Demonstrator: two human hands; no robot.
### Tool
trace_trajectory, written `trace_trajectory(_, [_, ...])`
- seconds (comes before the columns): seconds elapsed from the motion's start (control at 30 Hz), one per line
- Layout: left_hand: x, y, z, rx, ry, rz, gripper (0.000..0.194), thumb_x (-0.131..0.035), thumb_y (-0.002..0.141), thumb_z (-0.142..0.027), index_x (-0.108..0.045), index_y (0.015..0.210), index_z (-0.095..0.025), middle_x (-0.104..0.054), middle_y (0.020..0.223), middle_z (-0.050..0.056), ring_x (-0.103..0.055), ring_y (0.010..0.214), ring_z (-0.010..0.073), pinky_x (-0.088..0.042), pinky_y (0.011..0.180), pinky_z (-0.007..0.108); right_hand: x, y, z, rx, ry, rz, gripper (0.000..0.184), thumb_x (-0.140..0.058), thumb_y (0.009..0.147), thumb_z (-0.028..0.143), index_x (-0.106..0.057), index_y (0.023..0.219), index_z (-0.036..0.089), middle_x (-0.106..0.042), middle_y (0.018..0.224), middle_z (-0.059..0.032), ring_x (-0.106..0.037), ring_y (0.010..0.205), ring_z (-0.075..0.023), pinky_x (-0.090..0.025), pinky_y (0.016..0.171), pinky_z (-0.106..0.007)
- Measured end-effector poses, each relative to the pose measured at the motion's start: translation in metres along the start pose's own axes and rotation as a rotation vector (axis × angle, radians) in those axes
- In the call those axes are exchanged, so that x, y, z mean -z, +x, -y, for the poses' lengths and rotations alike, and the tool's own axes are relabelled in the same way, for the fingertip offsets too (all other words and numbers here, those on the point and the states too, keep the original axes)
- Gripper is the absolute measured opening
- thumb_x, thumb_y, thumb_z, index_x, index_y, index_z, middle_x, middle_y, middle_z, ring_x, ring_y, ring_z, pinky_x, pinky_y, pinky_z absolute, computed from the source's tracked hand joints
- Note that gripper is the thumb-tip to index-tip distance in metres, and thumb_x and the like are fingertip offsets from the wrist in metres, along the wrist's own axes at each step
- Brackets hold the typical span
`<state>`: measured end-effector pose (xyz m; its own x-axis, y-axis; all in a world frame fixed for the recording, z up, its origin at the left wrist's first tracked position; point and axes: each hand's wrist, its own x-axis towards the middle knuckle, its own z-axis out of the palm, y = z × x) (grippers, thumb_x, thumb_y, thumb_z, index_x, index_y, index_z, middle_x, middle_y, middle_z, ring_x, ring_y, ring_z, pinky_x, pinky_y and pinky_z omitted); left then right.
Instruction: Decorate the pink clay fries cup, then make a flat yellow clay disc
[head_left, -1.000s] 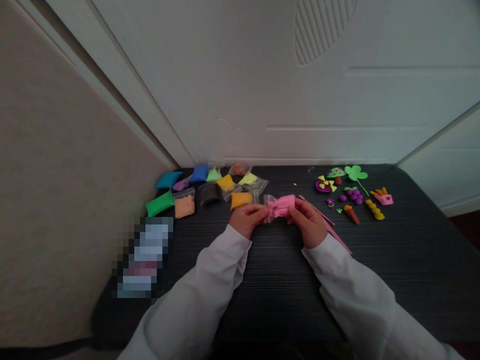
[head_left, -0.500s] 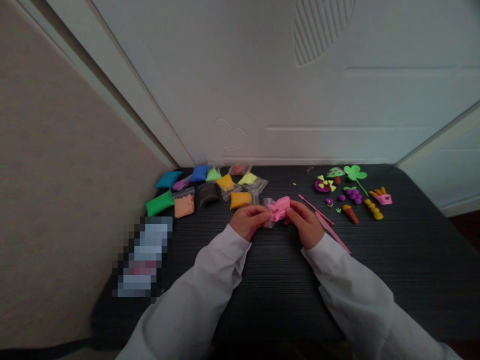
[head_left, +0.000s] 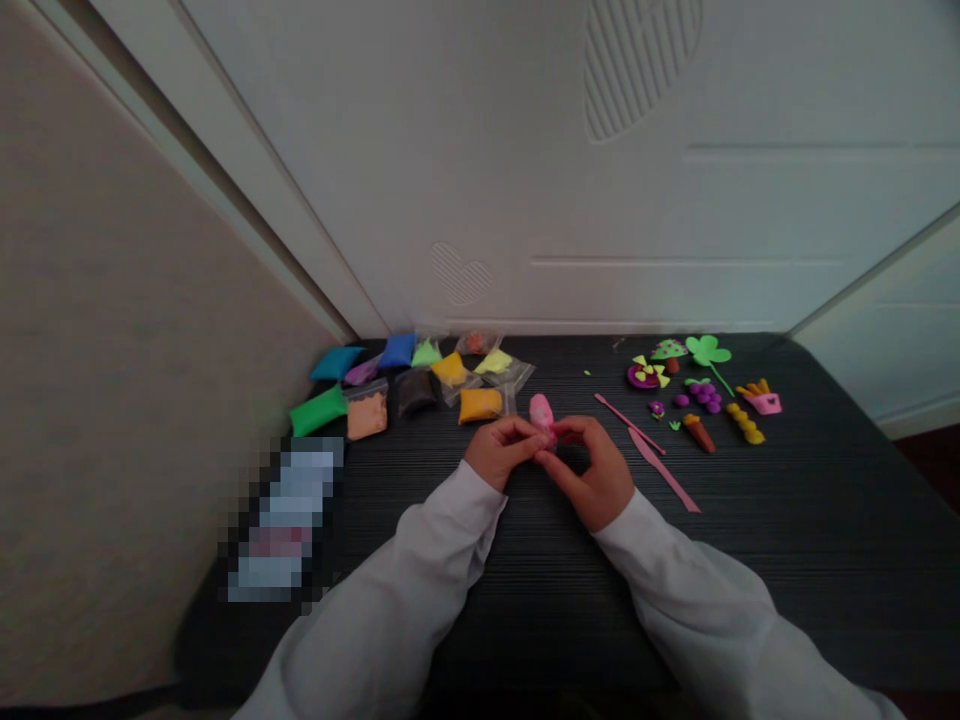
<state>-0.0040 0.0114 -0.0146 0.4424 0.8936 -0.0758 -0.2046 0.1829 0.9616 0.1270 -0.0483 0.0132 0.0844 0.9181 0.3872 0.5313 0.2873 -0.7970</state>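
Above the middle of the dark table, a small clear bag of pink modelling clay [head_left: 541, 411] stands nearly upright between my hands. My left hand [head_left: 504, 448] pinches its lower end from the left. From the right, my right hand [head_left: 594, 468] closes thumb and forefinger on the same end, and the fingertips of both hands meet there. The bag's lower edge is hidden behind my fingers. Just right of my right hand lie a thin pink clay tool [head_left: 628, 423] and a pink plastic knife [head_left: 664, 471].
Several bags of coloured clay, among them a green bag [head_left: 319, 411] and an orange bag [head_left: 480, 404], lie at the back left. A blurred-out rectangle [head_left: 289, 520] is at the left edge. Clay figures, including a green clover [head_left: 707, 351] and a pink fries box [head_left: 766, 403], sit at right.
The pink clay bag has turned from lying sideways to nearly upright. My right hand has moved left and down, and its fingers now meet those of my left hand.
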Motion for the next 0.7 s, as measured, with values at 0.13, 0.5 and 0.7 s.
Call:
trace_trajectory(0.13, [0.003, 0.001, 0.001, 0.016, 0.042, 0.044, 0.014, -0.065, 0.062, -0.027, -0.063, 0.065, -0.014, -0.06, 0.06, -0.001, -0.048, 0.051, 0.0062, -0.037, 0.052, 0.021, -0.001, 0.0, -0.003, -0.041, 0.012, -0.002, 0.023, -0.056, 0.069, 0.021, -0.049, 0.091, 0.019, -0.054, 0.085, -0.0036, -0.052, 0.077, -0.0148, -0.046, 0.071, -0.031])
trace_trajectory(0.5, [-0.007, -0.004, -0.017, 0.016, 0.268, 0.011, 0.017, -0.063, 0.064, -0.028, -0.067, 0.073, -0.015, -0.061, 0.059, -0.001, -0.05, 0.054, 0.0067, -0.04, 0.055, 0.019, 0.0, 0.001, -0.008, -0.094, 0.106, 0.001, 0.022, -0.051, 0.072, 0.018, -0.048, 0.094, 0.02, -0.056, 0.088, -0.0039, -0.056, 0.076, -0.0133, -0.049, 0.071, -0.031])
trace_trajectory(0.7, [-0.006, -0.005, -0.019, 0.009, 0.314, 0.038, 0.019, -0.06, 0.066, -0.03, -0.066, 0.074, -0.014, -0.064, 0.066, 0.001, -0.052, 0.056, 0.0088, -0.043, 0.058, 0.021, 0.0, 0.001, -0.01, -0.094, 0.154, 0.035, 0.029, -0.054, 0.069, 0.018, -0.047, 0.097, 0.02, -0.053, 0.092, -0.0048, -0.055, 0.082, -0.0146, -0.05, 0.071, -0.031])
